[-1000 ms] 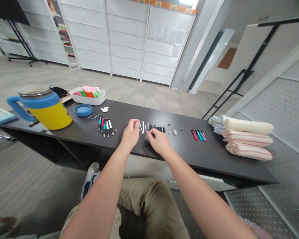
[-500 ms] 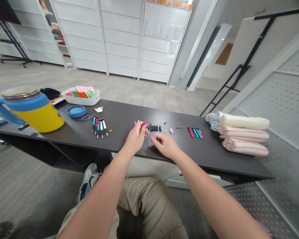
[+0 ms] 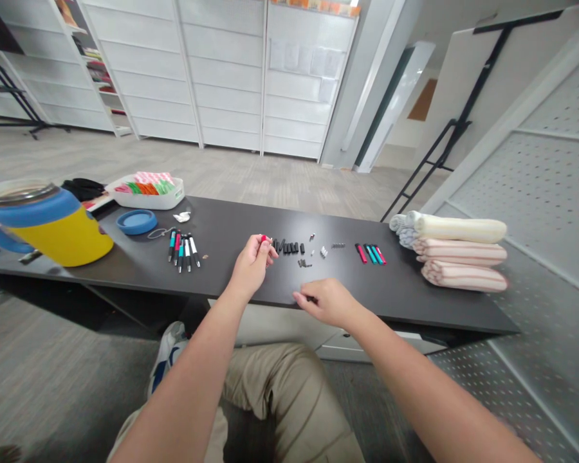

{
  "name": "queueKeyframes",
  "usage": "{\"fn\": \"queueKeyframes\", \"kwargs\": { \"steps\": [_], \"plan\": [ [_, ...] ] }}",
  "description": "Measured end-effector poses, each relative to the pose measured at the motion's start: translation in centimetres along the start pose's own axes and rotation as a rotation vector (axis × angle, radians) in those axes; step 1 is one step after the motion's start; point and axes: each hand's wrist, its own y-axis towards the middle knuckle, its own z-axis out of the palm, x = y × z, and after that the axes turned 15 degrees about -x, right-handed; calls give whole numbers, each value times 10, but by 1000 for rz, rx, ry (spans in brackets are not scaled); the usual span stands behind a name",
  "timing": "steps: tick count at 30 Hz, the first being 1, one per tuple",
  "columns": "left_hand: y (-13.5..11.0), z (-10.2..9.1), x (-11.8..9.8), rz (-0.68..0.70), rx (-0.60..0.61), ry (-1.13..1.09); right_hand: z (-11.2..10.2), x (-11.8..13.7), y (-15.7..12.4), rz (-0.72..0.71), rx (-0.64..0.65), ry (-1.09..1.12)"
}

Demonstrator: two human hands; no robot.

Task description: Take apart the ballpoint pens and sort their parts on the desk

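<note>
My left hand is closed on a pen part with a red tip, held just above the black table. My right hand is pinched on a small dark part near the table's front edge; what it is I cannot make out. Just beyond my hands lies a row of small black pen pieces, then tiny springs and clips, then red and teal pen barrels. Several assembled pens lie to the left.
A yellow jug with a blue handle stands at the far left, a blue lid and a white tray of coloured items behind it. Rolled striped towels are stacked at the right end. My knees are under the table edge.
My left hand lifted a red-tipped part from the row of parts. My right hand drew back toward the table's front edge with a small dark piece. The view shifted right.
</note>
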Motion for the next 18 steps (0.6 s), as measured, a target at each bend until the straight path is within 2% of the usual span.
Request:
{"fn": "queueKeyframes", "kwargs": {
  "steps": [6,12,15,18],
  "plan": [
    [-2,-2,-1,-5,-5,-1,-5,-29,19,225,46,-247],
    [-1,-1,2,15,13,21,2,-37,22,433,-84,-259],
    [0,0,4,20,29,46,3,-35,20,476,-103,-272],
    [1,0,6,15,31,64,3,-34,21,440,-69,-336]
  ]
}}
